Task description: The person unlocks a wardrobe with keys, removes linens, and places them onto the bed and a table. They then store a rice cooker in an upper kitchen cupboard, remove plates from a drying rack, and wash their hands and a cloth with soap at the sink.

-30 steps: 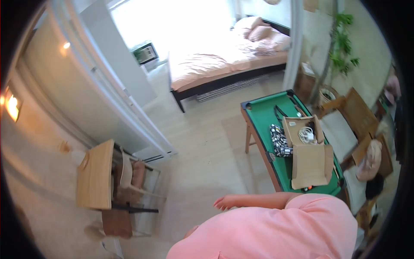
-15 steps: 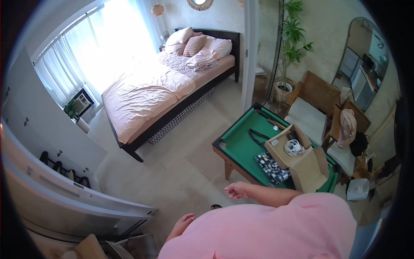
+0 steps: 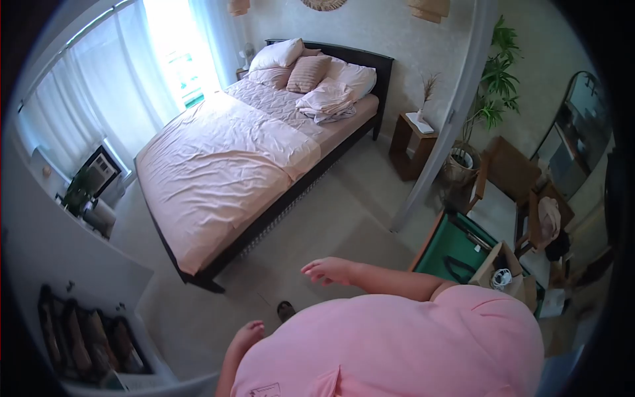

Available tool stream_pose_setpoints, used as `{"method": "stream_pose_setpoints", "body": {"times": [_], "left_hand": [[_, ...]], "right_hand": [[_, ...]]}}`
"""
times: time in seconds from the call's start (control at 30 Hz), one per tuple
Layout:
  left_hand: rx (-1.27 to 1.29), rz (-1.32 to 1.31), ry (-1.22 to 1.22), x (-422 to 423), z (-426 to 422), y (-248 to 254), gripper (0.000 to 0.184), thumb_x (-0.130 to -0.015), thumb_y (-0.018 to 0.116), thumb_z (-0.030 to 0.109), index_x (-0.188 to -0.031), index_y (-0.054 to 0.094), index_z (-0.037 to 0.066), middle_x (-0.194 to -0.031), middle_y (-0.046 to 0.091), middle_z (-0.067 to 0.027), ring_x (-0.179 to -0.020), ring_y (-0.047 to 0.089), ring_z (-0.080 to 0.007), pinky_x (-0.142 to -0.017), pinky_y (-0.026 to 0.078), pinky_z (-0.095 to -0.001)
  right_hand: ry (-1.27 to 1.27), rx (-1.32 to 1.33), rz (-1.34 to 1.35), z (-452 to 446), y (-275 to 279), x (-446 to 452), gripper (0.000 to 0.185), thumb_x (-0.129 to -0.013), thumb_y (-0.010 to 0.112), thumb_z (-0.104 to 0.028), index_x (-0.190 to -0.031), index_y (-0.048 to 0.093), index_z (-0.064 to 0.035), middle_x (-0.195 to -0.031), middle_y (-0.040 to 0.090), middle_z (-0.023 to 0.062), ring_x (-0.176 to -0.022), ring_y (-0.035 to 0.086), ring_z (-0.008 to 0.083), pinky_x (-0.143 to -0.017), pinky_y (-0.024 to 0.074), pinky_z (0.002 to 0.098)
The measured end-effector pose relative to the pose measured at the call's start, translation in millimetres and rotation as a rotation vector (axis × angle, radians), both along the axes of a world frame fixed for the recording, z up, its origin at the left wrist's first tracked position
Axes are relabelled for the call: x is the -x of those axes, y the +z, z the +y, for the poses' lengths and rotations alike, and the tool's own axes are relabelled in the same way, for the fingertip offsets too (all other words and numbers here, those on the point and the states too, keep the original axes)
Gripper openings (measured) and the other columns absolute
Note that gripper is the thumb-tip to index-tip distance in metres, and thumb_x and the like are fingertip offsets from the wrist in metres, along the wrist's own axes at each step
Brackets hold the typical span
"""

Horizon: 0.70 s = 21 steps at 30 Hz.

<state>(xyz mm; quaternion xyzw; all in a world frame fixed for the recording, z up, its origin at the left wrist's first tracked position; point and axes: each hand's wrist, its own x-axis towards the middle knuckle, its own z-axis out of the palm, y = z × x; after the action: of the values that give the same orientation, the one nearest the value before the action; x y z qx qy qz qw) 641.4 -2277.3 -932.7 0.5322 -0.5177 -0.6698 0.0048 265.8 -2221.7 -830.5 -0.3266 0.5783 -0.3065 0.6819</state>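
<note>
My right hand (image 3: 328, 270) is out in front of the pink shirt (image 3: 390, 344), over the floor, its fingers apart and holding nothing. Low on the left, beside the shirt, my left hand (image 3: 249, 333) hangs with its fingers loosely curled; whether they are closed is hard to make out. Neither hand touches anything. Ahead stands a bed (image 3: 218, 165) with pink bedding, a dark frame and several pillows. To the right of my right hand is the green pool table (image 3: 436, 255), bearing an open cardboard box (image 3: 489, 264) with a white cable (image 3: 501, 278) inside.
A door frame (image 3: 450, 126) stands between the bed and a potted plant (image 3: 462, 162). A wooden side table (image 3: 411, 142) is beyond the bed. Wooden chairs (image 3: 506, 182) line the right. At lower left is a rack of shoes (image 3: 86, 334); one foot (image 3: 285, 311) shows below.
The view has moved forward and turned towards the bed, which looks nearer. The pool table has slid to the lower right. My left hand has come into view, and my right hand's fingers have spread.
</note>
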Motion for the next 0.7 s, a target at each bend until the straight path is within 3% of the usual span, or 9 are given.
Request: {"method": "stream_pose_setpoints", "body": {"times": [0.07, 0.13, 0.2, 0.33, 0.4, 0.47, 0.53, 0.63, 0.7], "left_hand": [[0.031, 0.081, 0.154, 27.0, -97.7, -0.4, 0.038, -0.09, 0.061, 0.02, -0.124, 0.056, 0.003, -0.089, 0.06, -0.0003, -0.073, 0.055, -0.0101, -0.067, 0.048, -0.026], [0.093, 0.083, 0.096, 47.4, -146.8, 9.5, 0.037, -0.091, 0.06, 0.021, -0.123, 0.056, 0.004, -0.09, 0.06, 0.0006, -0.076, 0.055, -0.0091, -0.069, 0.047, -0.0248], [0.181, 0.186, 0.008, 95.2, -214.3, 52.2, 0.036, -0.092, 0.06, 0.021, -0.123, 0.057, 0.005, -0.092, 0.06, 0.0016, -0.081, 0.054, -0.008, -0.073, 0.046, -0.0238], [0.094, 0.189, -0.2, 181.8, -323.4, 102.3, 0.035, -0.092, 0.06, 0.023, -0.122, 0.058, 0.005, -0.095, 0.06, 0.0015, -0.087, 0.054, -0.0078, -0.078, 0.045, -0.0245], [0.054, 0.127, -0.42, 223.5, -380.0, 117.8, 0.033, -0.093, 0.059, 0.022, -0.121, 0.059, 0.005, -0.096, 0.061, 0.0013, -0.088, 0.054, -0.0089, -0.08, 0.045, -0.026], [0.105, 0.059, -0.511, 258.4, -449.2, 110.7, 0.035, -0.093, 0.059, 0.023, -0.123, 0.058, 0.005, -0.098, 0.062, 0.0, -0.09, 0.055, -0.0092, -0.081, 0.045, -0.0258], [0.186, 0.01, -0.451, 290.5, -513.6, 99.3, 0.037, -0.093, 0.059, 0.025, -0.125, 0.058, 0.004, -0.101, 0.063, -0.003, -0.091, 0.056, -0.0105, -0.081, 0.045, -0.0258], [0.213, -0.04, -0.264, 318.3, -612.5, 45.7, 0.039, -0.094, 0.058, 0.026, -0.127, 0.057, 0.005, -0.1, 0.063, -0.0046, -0.09, 0.056, -0.0121, -0.078, 0.045, -0.026], [0.188, -0.179, -0.203, 325.8, -674.6, 21.1, 0.041, -0.093, 0.058, 0.027, -0.129, 0.055, 0.006, -0.098, 0.063, -0.0042, -0.087, 0.056, -0.0123, -0.075, 0.045, -0.0269]], "right_hand": [[-0.093, -0.06, 0.005, -50.3, -6.4, 17.2, 0.035, -0.091, 0.058, -0.029, -0.123, 0.059, -0.0126, -0.11, 0.056, -0.001, -0.096, 0.051, 0.0115, -0.078, 0.0449, 0.0289], [-0.18, -0.099, 0.011, -75.5, -15.3, 28.5, 0.036, -0.09, 0.06, -0.028, -0.123, 0.058, -0.0133, -0.109, 0.056, -0.0015, -0.095, 0.05, 0.0113, -0.078, 0.0451, 0.0293], [-0.268, -0.083, -0.025, -123.3, -16.3, 52.5, 0.037, -0.09, 0.061, -0.028, -0.124, 0.058, -0.0134, -0.108, 0.056, -0.0017, -0.095, 0.05, 0.0112, -0.078, 0.0451, 0.0294], [-0.455, -0.045, -0.02, -213.2, -14.7, 122.5, 0.039, -0.089, 0.061, -0.028, -0.126, 0.055, -0.0133, -0.105, 0.055, -0.0023, -0.094, 0.049, 0.0107, -0.078, 0.0451, 0.03], [-0.579, -0.016, -0.003, -261.0, -22.0, 174.3, 0.041, -0.089, 0.062, -0.029, -0.126, 0.055, -0.0135, -0.105, 0.055, -0.0024, -0.094, 0.049, 0.0107, -0.08, 0.0447, 0.0305], [-0.634, 0.004, 0.101, -321.6, -33.3, 246.9, 0.045, -0.087, 0.063, -0.029, -0.128, 0.055, -0.0113, -0.109, 0.057, 0.0003, -0.094, 0.049, 0.0115, -0.078, 0.0453, 0.0303], [-0.669, 0.024, 0.211, -394.8, -47.3, 323.2, 0.048, -0.086, 0.063, -0.028, -0.129, 0.054, -0.009, -0.112, 0.059, 0.0031, -0.094, 0.05, 0.0123, -0.076, 0.046, 0.0302], [-0.757, 0.04, 0.35, -536.0, -66.6, 436.3, 0.058, -0.083, 0.066, -0.03, -0.133, 0.051, -0.0059, -0.117, 0.06, 0.0077, -0.1, 0.054, 0.0177, -0.084, 0.0471, 0.0314], [-0.706, 0.059, 0.41, -635.1, -99.2, 488.5, 0.063, -0.085, 0.066, -0.025, -0.14, 0.042, -0.0059, -0.138, 0.049, 0.012, -0.126, 0.046, 0.022, -0.094, 0.0416, 0.0347]]}}
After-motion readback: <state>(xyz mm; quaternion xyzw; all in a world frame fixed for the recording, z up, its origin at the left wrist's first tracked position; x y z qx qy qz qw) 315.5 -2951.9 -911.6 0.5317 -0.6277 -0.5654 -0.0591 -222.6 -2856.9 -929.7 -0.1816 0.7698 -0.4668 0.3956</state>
